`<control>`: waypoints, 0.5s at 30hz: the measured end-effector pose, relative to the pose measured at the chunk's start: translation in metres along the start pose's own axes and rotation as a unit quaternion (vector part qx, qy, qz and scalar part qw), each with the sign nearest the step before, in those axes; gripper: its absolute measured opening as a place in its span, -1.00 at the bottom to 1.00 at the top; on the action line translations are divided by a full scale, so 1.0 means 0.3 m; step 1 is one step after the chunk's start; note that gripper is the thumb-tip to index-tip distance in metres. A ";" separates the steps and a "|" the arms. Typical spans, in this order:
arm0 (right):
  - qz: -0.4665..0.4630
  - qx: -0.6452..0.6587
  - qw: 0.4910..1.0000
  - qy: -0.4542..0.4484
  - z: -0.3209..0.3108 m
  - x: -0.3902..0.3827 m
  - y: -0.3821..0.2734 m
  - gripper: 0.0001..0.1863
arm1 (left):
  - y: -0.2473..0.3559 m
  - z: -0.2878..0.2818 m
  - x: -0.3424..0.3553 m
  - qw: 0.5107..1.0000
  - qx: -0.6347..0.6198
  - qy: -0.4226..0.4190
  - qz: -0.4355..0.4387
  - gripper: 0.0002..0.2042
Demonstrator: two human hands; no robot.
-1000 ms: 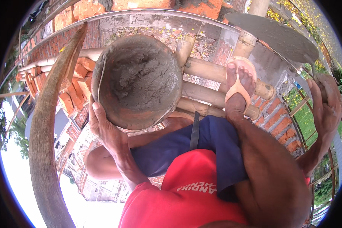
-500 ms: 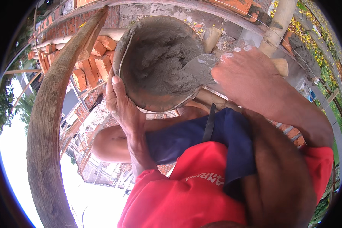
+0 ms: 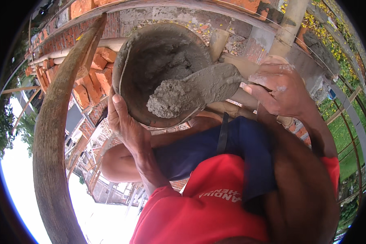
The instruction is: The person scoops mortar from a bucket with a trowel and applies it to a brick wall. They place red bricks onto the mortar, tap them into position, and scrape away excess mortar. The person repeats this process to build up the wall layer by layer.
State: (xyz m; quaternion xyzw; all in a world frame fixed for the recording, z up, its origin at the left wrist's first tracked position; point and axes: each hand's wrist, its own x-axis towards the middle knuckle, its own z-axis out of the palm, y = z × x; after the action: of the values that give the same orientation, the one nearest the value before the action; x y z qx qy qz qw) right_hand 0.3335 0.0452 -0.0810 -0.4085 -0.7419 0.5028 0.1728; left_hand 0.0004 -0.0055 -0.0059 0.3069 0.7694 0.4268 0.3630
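A round bucket of wet grey mortar is tilted toward me, its thin wire handle lying along the rim. My left hand grips the bucket's left rim, thumb up on the edge. In my right hand is a trowel, its blade coated with mortar and reaching over the bucket's right rim. A lump of mortar sits on the blade's front end, above the bucket's mouth. The trowel's handle is mostly hidden by my closed fingers.
A thick curved wooden pole rises at the left. Behind it lie stacked orange bricks. Bamboo poles and a thin string cross the far right, with a brick wall at the back. My bent knee is below the bucket.
The trowel has come up out of the mortar with a lump on its blade. My right hand has moved right and nearer to me; the bucket sits slightly further left in view.
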 end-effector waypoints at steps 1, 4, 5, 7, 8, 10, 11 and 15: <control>-0.007 -0.003 0.999 0.051 0.001 -0.042 0.015 -0.75 | 0.003 -0.006 -0.002 0.999 0.033 0.032 -0.024 -0.53; 0.071 -0.028 0.980 0.181 -0.012 -0.228 0.035 -0.80 | 0.012 -0.013 0.006 0.980 0.195 0.022 -0.021 -0.53; 0.120 -0.029 0.973 0.193 -0.014 -0.294 0.038 -0.79 | 0.014 -0.011 0.007 0.974 0.224 0.016 0.001 -0.52; 0.213 -0.040 0.953 0.213 -0.007 -0.409 0.042 -0.77 | 0.018 -0.013 0.010 0.970 0.241 0.045 0.005 -0.48; 0.261 -0.052 0.939 0.218 -0.003 -0.467 0.040 -0.76 | 0.017 -0.017 0.012 0.972 0.229 0.055 -0.009 -0.46; 0.345 -0.052 0.906 0.239 0.021 -0.569 0.035 -0.74 | 0.010 -0.022 0.017 0.981 0.187 0.058 -0.011 -0.46; 0.383 -0.046 0.886 0.256 0.034 -0.620 0.033 -0.73 | 0.004 -0.023 0.021 0.984 0.169 0.059 -0.015 -0.45; 0.485 -0.043 0.812 0.321 0.111 -0.773 0.061 -0.72 | -0.008 -0.031 0.030 0.988 0.135 0.061 -0.032 -0.41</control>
State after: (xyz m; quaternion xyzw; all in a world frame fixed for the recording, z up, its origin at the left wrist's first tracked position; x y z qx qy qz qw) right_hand 0.4597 -0.1529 -0.0759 -0.8604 -0.3706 0.3296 0.1167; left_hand -0.0126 -0.0034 -0.0072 0.3015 0.8503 0.3246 0.2843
